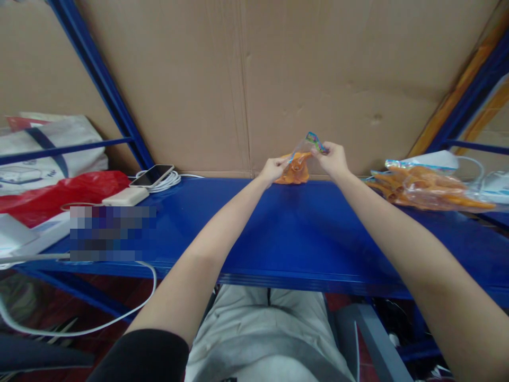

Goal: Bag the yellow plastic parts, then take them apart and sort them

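Observation:
A clear plastic bag (301, 148) with a blue-green printed strip is stretched between my two hands at the back of the blue table. My left hand (273, 170) is closed in a pinch on its left side. On the other side my right hand (335, 159) is closed on the bag close to the printed strip. Just under the bag, a crumpled-looking orange item (295, 174) rests at the tabletop; whether it lies inside the bag or behind it, I cannot tell.
On the right lie orange cone-shaped pieces in clear plastic (425, 188). To the left are a phone (153, 176) on a coiled white cable (169, 183), a white power adapter (125, 197) and a red plastic bag (87, 188). Cardboard (318, 69) stands behind the blue table (286, 233).

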`<state>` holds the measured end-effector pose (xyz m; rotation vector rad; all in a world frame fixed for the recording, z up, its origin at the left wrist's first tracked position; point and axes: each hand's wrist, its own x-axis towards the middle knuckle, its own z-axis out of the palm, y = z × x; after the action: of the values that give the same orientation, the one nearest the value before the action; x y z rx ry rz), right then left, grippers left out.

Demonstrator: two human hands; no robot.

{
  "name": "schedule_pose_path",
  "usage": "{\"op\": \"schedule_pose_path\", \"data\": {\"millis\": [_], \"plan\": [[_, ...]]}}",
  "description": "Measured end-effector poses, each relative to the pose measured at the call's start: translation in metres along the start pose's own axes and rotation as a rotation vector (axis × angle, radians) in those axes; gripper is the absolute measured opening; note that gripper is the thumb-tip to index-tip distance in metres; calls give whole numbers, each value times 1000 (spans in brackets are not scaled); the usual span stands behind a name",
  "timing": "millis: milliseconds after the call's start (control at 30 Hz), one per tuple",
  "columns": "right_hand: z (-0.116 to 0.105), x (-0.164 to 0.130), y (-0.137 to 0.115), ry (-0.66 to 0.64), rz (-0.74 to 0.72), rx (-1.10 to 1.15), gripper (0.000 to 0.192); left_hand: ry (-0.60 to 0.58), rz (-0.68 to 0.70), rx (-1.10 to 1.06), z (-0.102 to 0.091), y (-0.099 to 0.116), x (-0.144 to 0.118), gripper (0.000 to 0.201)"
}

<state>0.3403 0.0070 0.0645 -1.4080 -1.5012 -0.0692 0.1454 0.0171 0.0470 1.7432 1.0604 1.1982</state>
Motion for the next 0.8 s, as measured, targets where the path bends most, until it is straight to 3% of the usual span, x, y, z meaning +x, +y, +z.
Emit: {"op": "schedule_pose_path", "data": {"millis": [200, 333, 600, 700, 800], "plan": [[-3, -3, 10, 52, 43, 103, 11, -53, 16, -29, -9, 2, -11, 19], [-10, -9, 7, -37, 157, 336, 16, -100, -94, 29, -19, 4, -16, 34], [-16, -28, -5, -226, 381, 543, 11, -164, -152, 164, -15, 1, -19, 25], [-13, -30, -2, -190, 464, 522, 18, -208, -173, 207, -9, 3, -17, 23], [-8, -22, 3, -82, 417, 467, 13, -135, -138, 169, -2, 6, -14, 21]]}}
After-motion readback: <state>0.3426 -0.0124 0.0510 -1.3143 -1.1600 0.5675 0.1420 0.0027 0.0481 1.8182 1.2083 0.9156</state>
